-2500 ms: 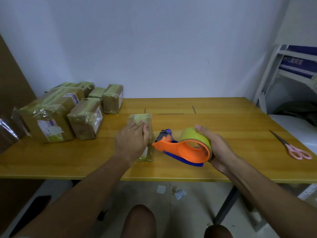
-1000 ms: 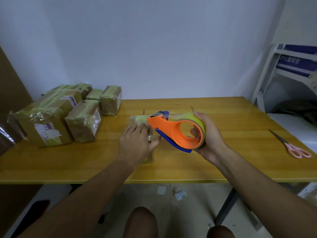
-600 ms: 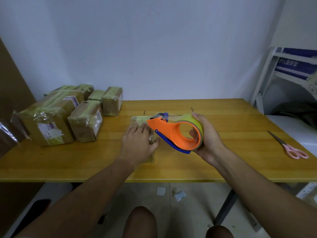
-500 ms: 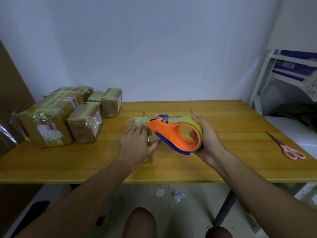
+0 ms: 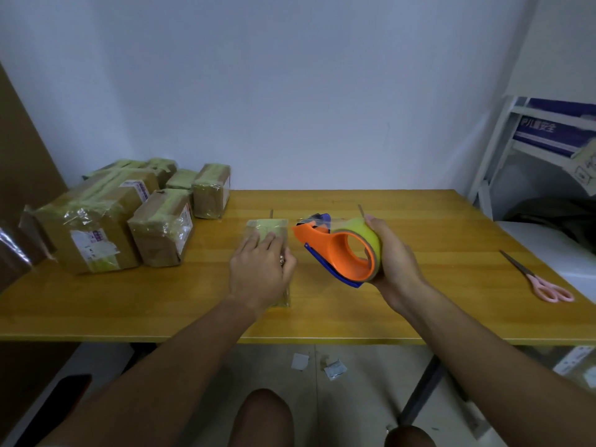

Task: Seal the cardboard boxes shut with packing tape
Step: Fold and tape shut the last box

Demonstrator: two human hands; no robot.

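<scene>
A small cardboard box wrapped in yellowish tape lies on the wooden table, in the middle. My left hand lies on top of it, fingers pointing away, thumb down its right side. My right hand grips an orange tape dispenser with a yellow-green roll, held above the table just right of the box. The dispenser's nose points left toward the box's far end, a little apart from it.
Several taped boxes are grouped at the table's back left, the largest nearest the left edge. Pink-handled scissors lie at the right edge. A white shelf unit stands to the right. Paper scraps lie on the floor.
My right hand lifted the dispenser off the table and brought it up beside the box; in the last half second it has drawn slightly to the right. My left hand stays on the box.
</scene>
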